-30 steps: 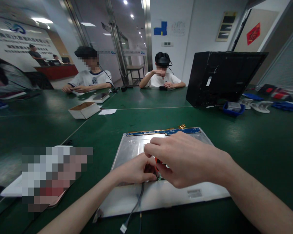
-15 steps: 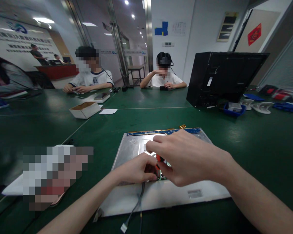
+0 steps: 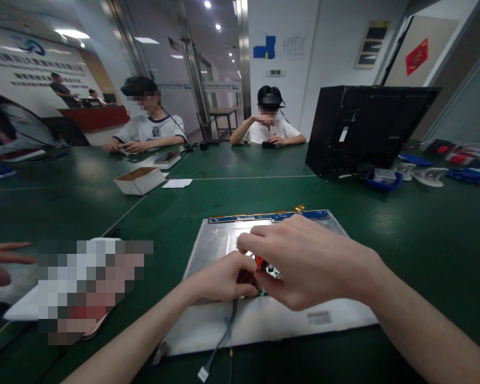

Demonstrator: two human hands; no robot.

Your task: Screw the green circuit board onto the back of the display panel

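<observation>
A flat silver display panel (image 3: 212,242) lies on the green table in front of me, a narrow blue circuit strip (image 3: 240,218) along its far edge. My right hand (image 3: 308,261) is closed around a screwdriver with a red-orange handle (image 3: 260,263), held over a small green circuit board (image 3: 275,271) on the panel. Most of the tool is hidden by my fingers. Low at the board's left edge, my left hand (image 3: 224,277) is curled with thumb and fingers together near the screwdriver's tip; what it grips is hidden. Dark cables (image 3: 226,335) with a white connector (image 3: 202,374) hang below it.
Left of the panel are blurred-out items (image 3: 100,282) and another person's hand (image 3: 0,264). A white box (image 3: 140,181) stands farther back, a large black monitor casing (image 3: 368,128) and a blue tray (image 3: 384,181) at right. Two people sit across the table.
Another person's hand has come in at the left edge. My right hand has dipped very slightly with the screwdriver; my left hand stays in place.
</observation>
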